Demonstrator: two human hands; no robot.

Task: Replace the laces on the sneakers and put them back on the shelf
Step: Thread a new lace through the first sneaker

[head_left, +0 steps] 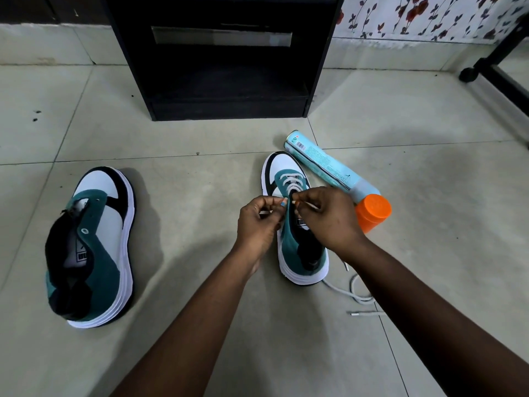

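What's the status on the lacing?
Both hands, left and right, pinching lace on right sneaker. Left sneaker unlaced. Spray can lying beside work.

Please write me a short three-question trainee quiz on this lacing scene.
1. True or false: the sneaker on the left already has a lace.
2. Which lies against the sneaker being laced: A) spray can B) brush C) box?
3. What do the left hand and right hand pinch?

Key: 1 false; 2 A; 3 the white lace at the eyelets, while its loose length trails on the floor.
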